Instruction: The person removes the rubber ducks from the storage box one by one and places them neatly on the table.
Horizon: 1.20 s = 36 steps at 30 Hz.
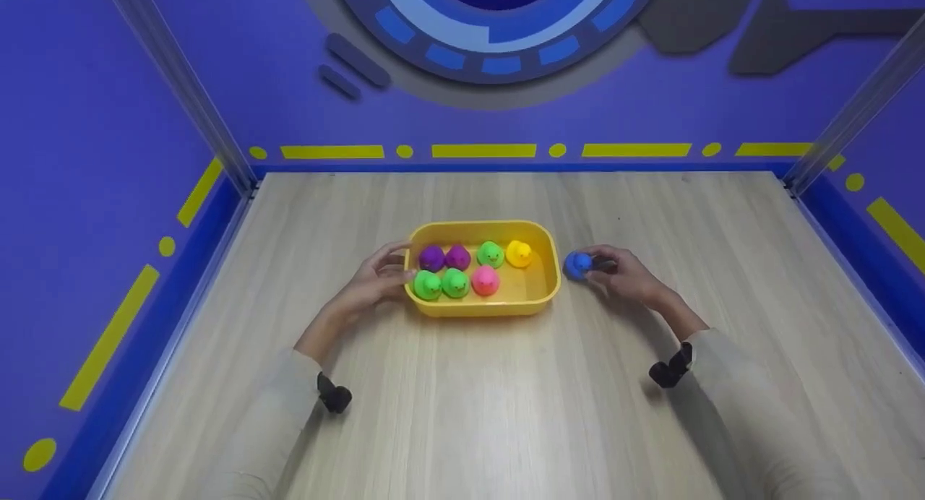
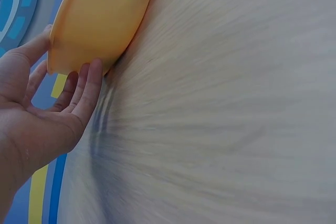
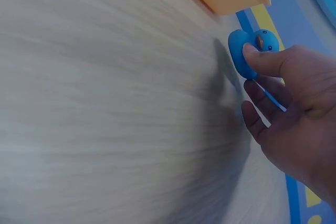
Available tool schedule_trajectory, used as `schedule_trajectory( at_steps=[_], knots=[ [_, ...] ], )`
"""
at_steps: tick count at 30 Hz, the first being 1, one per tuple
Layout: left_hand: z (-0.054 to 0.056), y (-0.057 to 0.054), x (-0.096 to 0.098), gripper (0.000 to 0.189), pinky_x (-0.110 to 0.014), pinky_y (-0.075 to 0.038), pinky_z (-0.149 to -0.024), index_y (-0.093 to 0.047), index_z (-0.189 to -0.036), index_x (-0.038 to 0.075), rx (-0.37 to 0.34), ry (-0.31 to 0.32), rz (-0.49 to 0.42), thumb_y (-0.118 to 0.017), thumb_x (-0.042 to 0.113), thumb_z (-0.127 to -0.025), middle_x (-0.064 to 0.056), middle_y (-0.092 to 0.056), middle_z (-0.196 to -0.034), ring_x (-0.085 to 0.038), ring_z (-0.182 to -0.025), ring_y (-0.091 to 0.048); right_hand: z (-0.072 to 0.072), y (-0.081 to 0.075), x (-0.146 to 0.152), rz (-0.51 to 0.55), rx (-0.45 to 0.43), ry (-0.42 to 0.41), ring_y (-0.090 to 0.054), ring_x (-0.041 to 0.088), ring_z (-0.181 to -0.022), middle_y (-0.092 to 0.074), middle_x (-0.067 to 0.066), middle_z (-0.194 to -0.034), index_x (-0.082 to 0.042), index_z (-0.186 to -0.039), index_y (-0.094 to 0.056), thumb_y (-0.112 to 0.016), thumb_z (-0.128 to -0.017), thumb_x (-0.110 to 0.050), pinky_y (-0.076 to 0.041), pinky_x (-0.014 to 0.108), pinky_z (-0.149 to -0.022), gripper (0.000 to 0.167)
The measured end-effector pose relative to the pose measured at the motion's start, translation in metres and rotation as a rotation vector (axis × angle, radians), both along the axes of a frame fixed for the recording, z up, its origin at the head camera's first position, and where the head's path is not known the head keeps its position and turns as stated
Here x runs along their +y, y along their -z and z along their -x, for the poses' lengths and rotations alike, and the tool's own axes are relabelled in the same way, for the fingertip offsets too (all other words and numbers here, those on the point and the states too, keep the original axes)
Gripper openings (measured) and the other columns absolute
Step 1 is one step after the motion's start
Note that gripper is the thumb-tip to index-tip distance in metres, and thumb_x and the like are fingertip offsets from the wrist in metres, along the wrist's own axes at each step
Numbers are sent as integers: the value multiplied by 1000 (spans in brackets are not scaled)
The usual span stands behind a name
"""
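A yellow plastic basin [image 1: 480, 309] sits mid-table with small rubber ducks inside. Among them are two purple ducks [image 1: 457, 257], three green ducks [image 1: 491, 253], a pink duck [image 1: 485, 280] and a yellow duck [image 1: 518, 253]. At its left end, my left hand [image 1: 379, 277] grips the basin; in the left wrist view the thumb lies at the rim and the fingers touch the outer wall [image 2: 100, 30]. Just right of the basin, my right hand [image 1: 625, 274] pinches a blue rubber duck [image 3: 242, 53] between thumb and fingers. That duck is apart from the basin wall.
The wood-grain table [image 1: 477, 399] is bounded by a blue back panel [image 1: 491, 124] with yellow dashes. Side panels [image 1: 108, 196] stand left and right, with metal posts at the corners. A small black camera [image 1: 672, 366] is strapped to each wrist.
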<state>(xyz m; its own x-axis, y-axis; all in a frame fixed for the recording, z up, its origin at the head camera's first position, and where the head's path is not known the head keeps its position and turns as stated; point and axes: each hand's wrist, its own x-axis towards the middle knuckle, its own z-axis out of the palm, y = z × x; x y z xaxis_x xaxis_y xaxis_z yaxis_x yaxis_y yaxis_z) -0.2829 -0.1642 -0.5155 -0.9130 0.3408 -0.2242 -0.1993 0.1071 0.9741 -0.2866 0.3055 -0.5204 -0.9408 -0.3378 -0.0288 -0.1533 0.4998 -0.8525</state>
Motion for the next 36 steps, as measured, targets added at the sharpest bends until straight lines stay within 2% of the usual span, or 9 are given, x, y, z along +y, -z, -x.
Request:
schedule_trajectory(
  at_steps=[6, 13, 21, 29, 36],
  knots=[
    [0, 0, 0, 63, -41, -60, -93, -43, -154, 21, 20, 1, 4, -71, 19, -97, -18, -43, -146, -28, -126, -54, -1, 3, -3, -38, 29, 6, -56, 39, -127, -60, 23, -138, 1, -136, -60, -64, -99, -4, -43, 58, -113, 37],
    [-2, 3, 2, 63, -42, -60, -90, -44, -153, 22, 5, -3, -10, -72, 20, -96, -16, -43, -145, -28, -124, -55, -5, 6, -4, -67, 44, -2, -57, 41, -128, -62, 23, -136, -1, -134, -61, -63, -99, 0, -42, 60, -113, 35],
    [0, 1, 0, 62, -43, -59, -95, -42, -153, 22, 39, 15, -7, -71, 23, -98, -17, -42, -146, -31, -127, -55, -1, 4, -6, -118, 81, -10, -58, 43, -125, -62, 24, -136, 0, -137, -59, -63, -99, -1, -45, 61, -111, 38],
    [-2, 0, 2, 60, -42, -60, -93, -44, -152, 24, 28, 11, 6, -70, 23, -98, -15, -42, -146, -29, -125, -56, -10, 2, -6, -122, 67, 7, -57, 46, -128, -57, 27, -140, -1, -142, -54, -63, -99, -2, -44, 62, -111, 44],
    [-4, 1, 0, 60, -45, -60, -94, -43, -153, 23, 16, 5, -12, -69, 22, -99, -16, -42, -145, -30, -123, -57, -18, -2, -12, -126, 66, 23, -51, 48, -135, -53, 27, -146, -1, -146, -49, -67, -95, 2, -40, 62, -114, 54]
  ],
)
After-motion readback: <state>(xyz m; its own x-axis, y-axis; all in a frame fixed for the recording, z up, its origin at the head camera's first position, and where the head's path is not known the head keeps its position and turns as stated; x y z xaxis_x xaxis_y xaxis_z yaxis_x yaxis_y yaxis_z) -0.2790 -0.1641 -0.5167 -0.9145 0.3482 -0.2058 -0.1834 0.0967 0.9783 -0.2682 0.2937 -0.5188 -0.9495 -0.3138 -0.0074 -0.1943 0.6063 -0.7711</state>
